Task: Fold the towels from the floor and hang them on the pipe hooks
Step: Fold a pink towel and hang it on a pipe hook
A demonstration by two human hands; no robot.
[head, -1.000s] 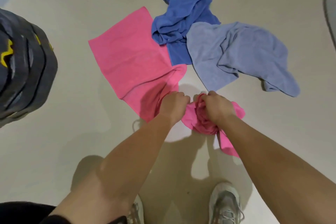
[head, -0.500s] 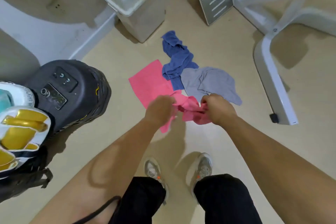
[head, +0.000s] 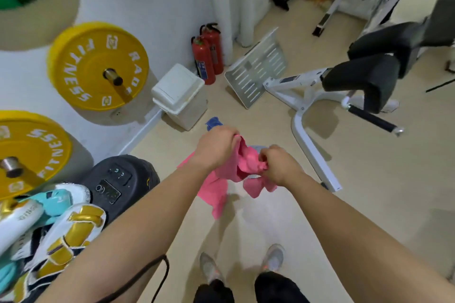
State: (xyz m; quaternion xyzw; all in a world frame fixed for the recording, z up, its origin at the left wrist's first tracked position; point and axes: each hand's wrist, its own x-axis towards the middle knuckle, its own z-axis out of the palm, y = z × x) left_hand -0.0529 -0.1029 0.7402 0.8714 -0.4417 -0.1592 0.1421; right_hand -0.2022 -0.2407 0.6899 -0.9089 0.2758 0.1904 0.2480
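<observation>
1. The left hand (head: 214,147) has its fingers curled round the top edge of the pink towel (head: 247,163).
2. The right hand (head: 279,165) clamps a bunched part of the same towel. The two hands are near each other but apart, with the cloth spanning the gap between them.
3. The pink towel is held up in front of the person, above the floor (head: 369,192). Loose ends hang below both hands. Whether the lowest corner touches the floor cannot be determined.
4. A blue towel (head: 213,122) lies on the floor beyond the left hand, mostly hidden by it, near a white bin (head: 179,96).
5. A grey-blue towel (head: 256,148) shows only in small part behind the pink towel.
6. Two red fire extinguishers (head: 208,56) stand against the wall behind the bin.
7. Yellow weight plates (head: 98,66) hang on wall pegs at the left.
8. A white-framed bench (head: 307,140) with black pads stands at the right.
9. The person's shoes (head: 273,257) rest on the floor below the hands.
</observation>
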